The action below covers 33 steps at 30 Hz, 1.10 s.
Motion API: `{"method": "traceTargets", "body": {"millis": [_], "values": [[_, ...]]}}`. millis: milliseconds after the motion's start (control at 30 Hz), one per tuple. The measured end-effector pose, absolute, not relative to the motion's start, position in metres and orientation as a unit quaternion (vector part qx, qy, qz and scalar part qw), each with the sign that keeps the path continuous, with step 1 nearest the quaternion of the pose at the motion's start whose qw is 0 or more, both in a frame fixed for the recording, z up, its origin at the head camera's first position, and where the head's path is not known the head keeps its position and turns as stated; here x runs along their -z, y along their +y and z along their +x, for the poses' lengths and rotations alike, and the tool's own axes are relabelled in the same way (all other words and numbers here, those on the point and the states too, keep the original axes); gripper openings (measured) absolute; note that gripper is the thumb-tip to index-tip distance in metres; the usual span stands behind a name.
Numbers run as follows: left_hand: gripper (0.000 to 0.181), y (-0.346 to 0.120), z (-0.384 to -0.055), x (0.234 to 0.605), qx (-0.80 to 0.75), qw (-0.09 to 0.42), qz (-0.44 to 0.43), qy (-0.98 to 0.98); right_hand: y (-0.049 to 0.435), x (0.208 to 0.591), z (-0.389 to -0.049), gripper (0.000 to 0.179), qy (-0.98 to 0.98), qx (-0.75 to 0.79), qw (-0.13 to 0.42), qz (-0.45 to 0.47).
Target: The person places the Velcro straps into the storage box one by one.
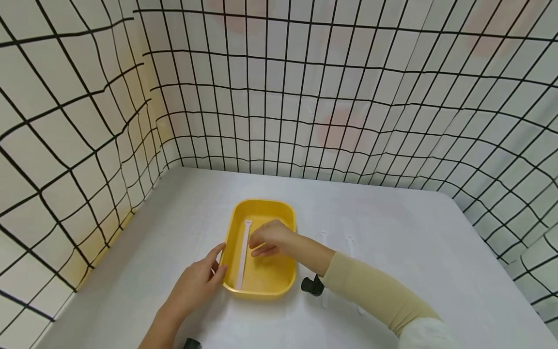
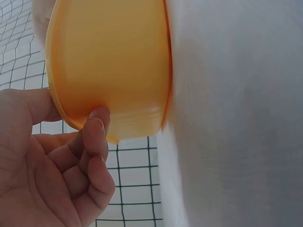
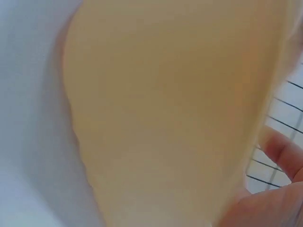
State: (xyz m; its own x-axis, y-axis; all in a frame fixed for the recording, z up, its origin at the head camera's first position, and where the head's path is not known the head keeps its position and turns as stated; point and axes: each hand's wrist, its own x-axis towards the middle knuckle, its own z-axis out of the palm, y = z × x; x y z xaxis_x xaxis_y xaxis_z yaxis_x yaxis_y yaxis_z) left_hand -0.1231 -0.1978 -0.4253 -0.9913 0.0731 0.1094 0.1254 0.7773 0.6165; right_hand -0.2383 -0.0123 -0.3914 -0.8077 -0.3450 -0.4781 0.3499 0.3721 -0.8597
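Note:
A yellow tray stands on the white table in the head view. Inside it, along the left side, lies a flat white strap with a wider end at the top. My left hand grips the tray's left rim; the left wrist view shows the fingers against the outer wall. Over the tray hovers my right hand, its fingers loosely bent just right of the strap, with nothing visible in them. In the right wrist view the tray's wall hides most of that hand.
Right of the tray, two more white straps lie on the table, one strap nearer and one strap farther, partly under the right forearm. A black wrist device hangs below that arm. Black wire grid surrounds the table's back and sides.

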Motion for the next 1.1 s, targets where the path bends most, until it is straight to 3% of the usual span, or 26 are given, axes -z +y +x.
{"method": "traceTargets", "body": {"millis": [200, 567, 1100], "values": [[0.049, -0.197, -0.123, 0.425, 0.328, 0.035, -0.056, -0.942, 0.008, 0.375, -0.234, 0.033, 0.752, 0.578, 0.317, -0.024], [0.05, -0.195, -0.125, 0.426, 0.322, 0.036, -0.068, -0.944, 0.054, 0.35, -0.23, 0.028, 0.739, 0.615, 0.272, -0.035], [0.051, -0.196, -0.123, 0.424, 0.328, 0.009, -0.043, -0.944, 0.116, 0.359, -0.218, 0.03, 0.741, 0.63, 0.229, -0.036]]}}
